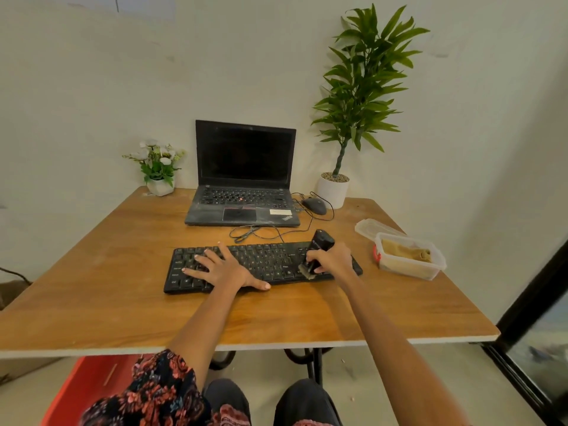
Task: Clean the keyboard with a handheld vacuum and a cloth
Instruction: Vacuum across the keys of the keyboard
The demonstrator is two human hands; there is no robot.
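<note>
Your left hand point(226, 267) is lying flat, fingers spread, on the keyboard point(270, 262). Your right hand point(330, 256) is gripping the handheld vacuum point(318, 252), its brush touching the keyboard's right part.

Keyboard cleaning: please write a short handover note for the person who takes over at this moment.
Left hand: flat, fingers spread, pressing the keyboard steady.
Right hand: grips the handheld vacuum, brush end down on the right-side keys.
Cloth: in the clear container to the right, its lid behind it.
Done: vacuuming is under way; how much is covered cannot be told.
Left: finish vacuuming, then wipe with the cloth.
</note>
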